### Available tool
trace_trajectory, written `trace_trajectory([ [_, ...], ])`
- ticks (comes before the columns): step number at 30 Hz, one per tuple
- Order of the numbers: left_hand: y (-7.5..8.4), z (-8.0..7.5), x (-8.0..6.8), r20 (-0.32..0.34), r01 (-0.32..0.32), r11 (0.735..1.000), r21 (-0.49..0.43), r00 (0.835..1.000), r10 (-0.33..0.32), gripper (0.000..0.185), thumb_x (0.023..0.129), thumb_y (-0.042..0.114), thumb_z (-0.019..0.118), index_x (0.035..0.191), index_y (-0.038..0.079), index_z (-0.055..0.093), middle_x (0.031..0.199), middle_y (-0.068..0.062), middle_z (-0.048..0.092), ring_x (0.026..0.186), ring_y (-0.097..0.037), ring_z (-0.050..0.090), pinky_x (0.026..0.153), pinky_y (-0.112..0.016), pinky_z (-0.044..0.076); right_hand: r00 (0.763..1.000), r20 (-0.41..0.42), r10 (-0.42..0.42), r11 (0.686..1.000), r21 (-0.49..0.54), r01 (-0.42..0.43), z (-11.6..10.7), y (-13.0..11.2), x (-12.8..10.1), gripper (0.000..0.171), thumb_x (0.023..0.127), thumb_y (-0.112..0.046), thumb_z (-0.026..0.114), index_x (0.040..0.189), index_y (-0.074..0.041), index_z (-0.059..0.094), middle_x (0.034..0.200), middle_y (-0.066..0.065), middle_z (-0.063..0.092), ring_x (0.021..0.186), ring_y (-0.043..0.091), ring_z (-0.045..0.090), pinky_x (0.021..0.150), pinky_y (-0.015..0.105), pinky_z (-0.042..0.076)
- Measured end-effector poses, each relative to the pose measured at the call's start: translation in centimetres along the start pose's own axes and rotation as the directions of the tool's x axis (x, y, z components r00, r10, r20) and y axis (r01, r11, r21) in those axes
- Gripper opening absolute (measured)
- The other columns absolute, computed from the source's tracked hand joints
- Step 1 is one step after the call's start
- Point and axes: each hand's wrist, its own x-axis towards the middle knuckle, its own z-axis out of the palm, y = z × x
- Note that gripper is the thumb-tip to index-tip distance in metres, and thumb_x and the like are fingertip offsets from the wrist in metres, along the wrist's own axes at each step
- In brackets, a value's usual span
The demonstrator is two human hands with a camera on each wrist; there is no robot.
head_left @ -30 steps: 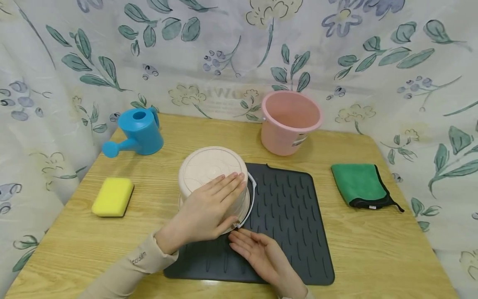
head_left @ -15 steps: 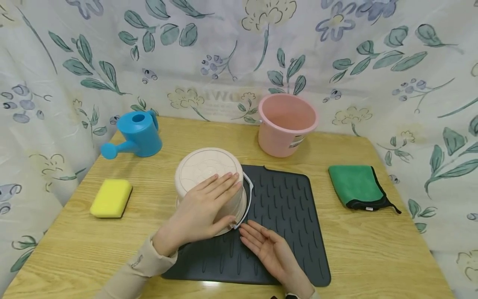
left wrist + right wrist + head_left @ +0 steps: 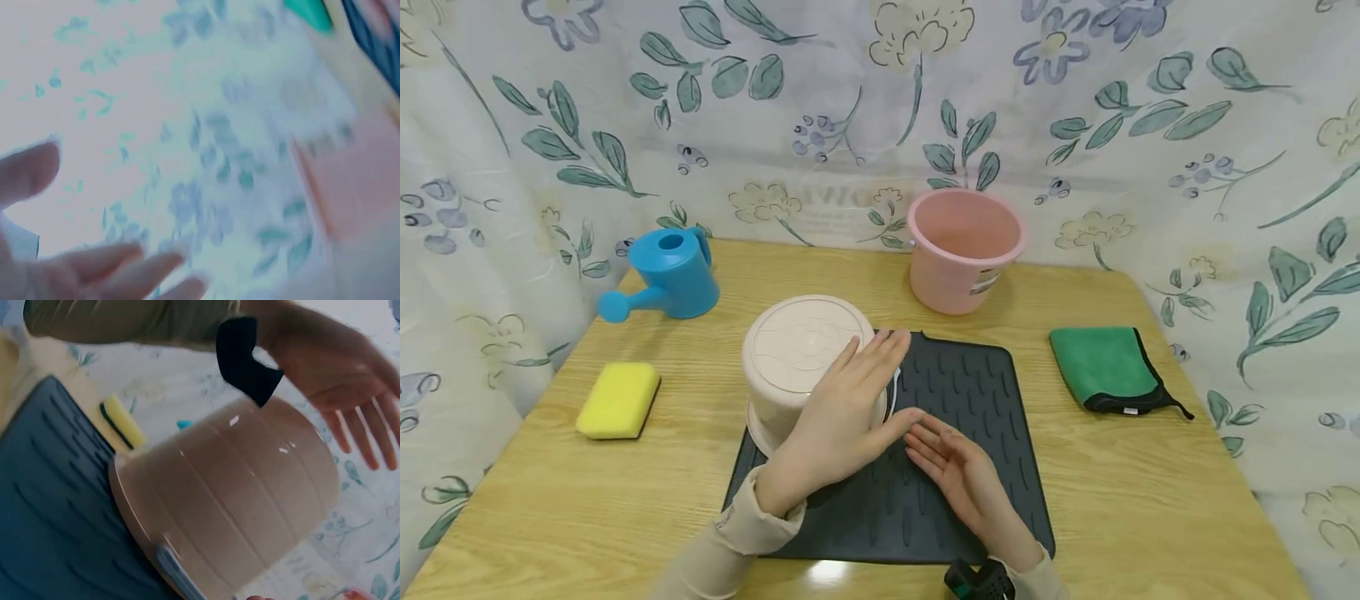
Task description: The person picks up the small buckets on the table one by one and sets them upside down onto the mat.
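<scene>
A beige plastic bucket [image 3: 801, 360] stands upside down on the left back corner of a dark grey rubber mat with little grooves [image 3: 970, 425]. The mat lies in the middle of the wooden tabletop [image 3: 1150, 492], near its front edge. The bucket's white handle [image 3: 895, 385] hangs down its right side.

The left hand [image 3: 842, 417] is over the right side of the bucket. Its fingers are straight and spread, and it grips nothing. I cannot tell if it touches the bucket. The right hand [image 3: 958, 467] is just to the right, over the mat, palm up, with loose fingers. It holds nothing.

A blue plastic watering can [image 3: 672, 275] sits near the back left corner of the tabletop. A yellow sponge [image 3: 618, 400] lies near the left edge. A pink plastic bucket [image 3: 964, 248] stands open side up at the back edge. A folded green cloth with a black trim [image 3: 1105, 367] lies near the right edge. A white curtain with flowers and leaves [image 3: 820, 100] hangs all around.
</scene>
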Motion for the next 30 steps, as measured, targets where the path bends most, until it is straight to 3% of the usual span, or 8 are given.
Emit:
trace_trajectory([
  [4,1.4,1.5,1.4,-0.126,-0.002,0.930,-0.367,0.991,-0.047,0.066,0.094,0.050,0.038,0.146,0.012,0.022,0.150,-0.001,0.023,0.138,-0.018,0.018,0.112,-0.041,0.014,0.995,-0.036,-0.096,0.989,-0.116,0.091,-0.4,-1.8,0.5,0.041,0.101,-0.014,0.030,0.139,0.001,0.031,0.134,0.014,0.045,0.117,0.019,0.051,0.101,0.035,0.038],
  [6,1.8,2.5,2.1,-0.145,-0.019,0.815,-0.579,0.986,-0.080,0.063,0.095,0.047,0.037,0.147,0.014,0.020,0.151,0.001,0.022,0.139,-0.017,0.016,0.112,-0.040,0.016,0.990,-0.040,-0.138,0.975,-0.181,0.129,-0.7,-2.6,0.7,0.040,0.101,-0.014,0.031,0.138,0.001,0.033,0.134,0.017,0.044,0.118,0.021,0.051,0.100,0.035,0.039],
  [8,2.1,3.6,2.9,-0.137,-0.022,0.653,-0.757,0.983,-0.125,0.058,0.098,0.041,0.036,0.147,0.015,0.020,0.151,0.001,0.022,0.139,-0.015,0.017,0.112,-0.040,0.017,0.985,-0.031,-0.168,0.956,-0.251,0.155,-1.0,-3.4,0.9,0.040,0.101,-0.015,0.032,0.137,0.001,0.033,0.136,0.020,0.041,0.121,0.025,0.048,0.101,0.035,0.038],
  [11,2.2,5.5,4.0,-0.118,-0.014,0.449,-0.893,0.972,-0.205,0.053,0.099,0.031,0.033,0.146,0.010,0.021,0.149,-0.003,0.026,0.137,-0.013,0.021,0.111,-0.040,0.019,0.979,-0.008,-0.205,0.913,-0.361,0.189,-1.4,-4.4,1.2,0.041,0.100,-0.017,0.034,0.137,0.002,0.033,0.137,0.024,0.039,0.125,0.031,0.043,0.102,0.036,0.038],
  [13,2.2,6.6,4.8,-0.108,-0.010,0.350,-0.937,0.959,-0.262,0.052,0.099,0.027,0.030,0.146,0.006,0.021,0.149,-0.007,0.027,0.137,-0.016,0.024,0.111,-0.040,0.019,0.974,-0.003,-0.224,0.880,-0.431,0.201,-1.6,-5.1,1.5,0.041,0.100,-0.017,0.036,0.136,0.001,0.035,0.137,0.024,0.040,0.126,0.033,0.041,0.102,0.037,0.037],
  [17,1.9,8.5,6.2,-0.098,-0.018,0.218,-0.976,0.927,-0.363,0.052,0.099,0.027,0.025,0.144,0.001,0.021,0.147,-0.015,0.029,0.136,-0.024,0.025,0.111,-0.040,0.019,0.966,0.005,-0.258,0.818,-0.531,0.221,-2.0,-6.4,2.4,0.041,0.099,-0.017,0.039,0.135,0.001,0.038,0.137,0.024,0.040,0.127,0.035,0.039,0.103,0.041,0.036],
  [22,1.1,10.5,7.8,-0.054,0.012,0.139,-0.990,0.885,-0.463,0.053,0.101,0.032,0.020,0.144,0.002,0.022,0.146,-0.015,0.030,0.136,-0.025,0.025,0.111,-0.040,0.018,0.945,0.007,-0.327,0.698,-0.672,0.247,-2.5,-8.6,3.9,0.041,0.099,-0.016,0.039,0.136,0.002,0.037,0.137,0.023,0.039,0.127,0.034,0.037,0.104,0.042,0.034],
  [30,-0.5,12.7,9.7,0.008,0.068,0.084,-0.994,0.821,-0.571,0.056,0.100,0.038,0.019,0.145,0.006,0.021,0.148,-0.011,0.028,0.137,-0.025,0.023,0.112,-0.041,0.016,0.888,0.059,-0.456,0.297,-0.930,0.215,-3.3,-11.6,5.4,0.048,0.098,-0.030,0.043,0.140,-0.008,0.036,0.140,0.014,0.039,0.125,0.033,0.040,0.100,0.043,0.037],
])
